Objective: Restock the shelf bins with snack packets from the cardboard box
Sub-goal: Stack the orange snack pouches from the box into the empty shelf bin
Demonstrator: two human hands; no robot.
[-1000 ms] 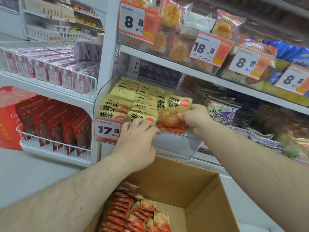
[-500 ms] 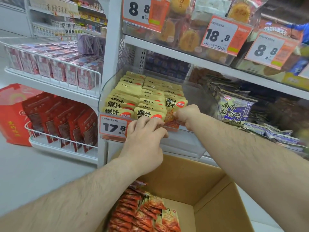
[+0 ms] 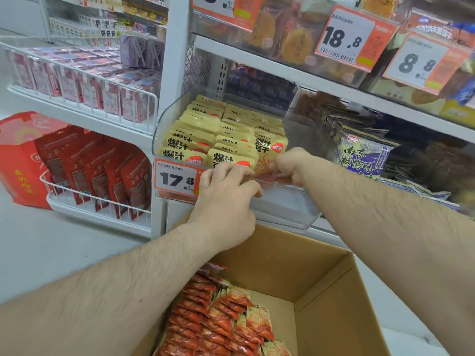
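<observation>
A clear plastic shelf bin (image 3: 288, 209) holds rows of yellow snack packets (image 3: 218, 129). At the front right of those rows, my right hand (image 3: 290, 165) grips a stack of yellow and orange packets (image 3: 270, 150), low in the bin. My left hand (image 3: 226, 194) curls over the bin's front rim and presses its fingers against the front packets of the middle row. Below both arms stands the open cardboard box (image 3: 321, 273), with several orange packets (image 3: 218, 314) lying in its left half.
A 17.8 price tag (image 3: 177, 178) hangs on the bin's front. Purple packets (image 3: 362, 155) fill the bin to the right. Wire racks with red bags (image 3: 97, 173) and pink packs (image 3: 84, 80) stand left. An upper shelf (image 3: 295, 75) carries more bins above.
My right hand has pushed the packet stack down into the bin's front right. My left hand stayed at the front rim. The view moved closer to the shelf.
</observation>
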